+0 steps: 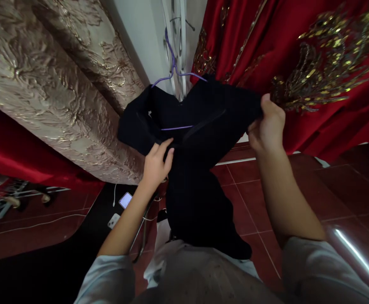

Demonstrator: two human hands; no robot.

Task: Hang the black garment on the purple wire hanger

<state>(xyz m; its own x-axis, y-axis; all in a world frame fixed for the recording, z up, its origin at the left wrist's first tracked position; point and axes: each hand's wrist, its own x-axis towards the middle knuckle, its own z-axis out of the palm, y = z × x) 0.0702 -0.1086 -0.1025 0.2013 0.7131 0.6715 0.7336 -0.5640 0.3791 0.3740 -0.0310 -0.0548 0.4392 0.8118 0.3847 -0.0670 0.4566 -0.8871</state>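
Note:
A black short-sleeved shirt (200, 190) hangs on a purple wire hanger (173, 63), whose lower bar shows inside the wide neckline. My left hand (157, 164) is at the front neck edge, with thumb and index finger close together on the cloth; its other fingers are partly hidden. On the right, my right hand (268, 124) grips the end of the sleeve between thumb and fingers, drawing it out sideways. The lower part of the shirt hangs down in front of my body.
White metal rack bars (181, 38) carry the hanger. Beige embossed fabric (76, 97) hangs at left, red fabric with gold sequins (326, 63) at right. A lit phone (125, 200) and a white device (113, 220) lie on a dark surface at lower left. The floor has red tiles (244, 202).

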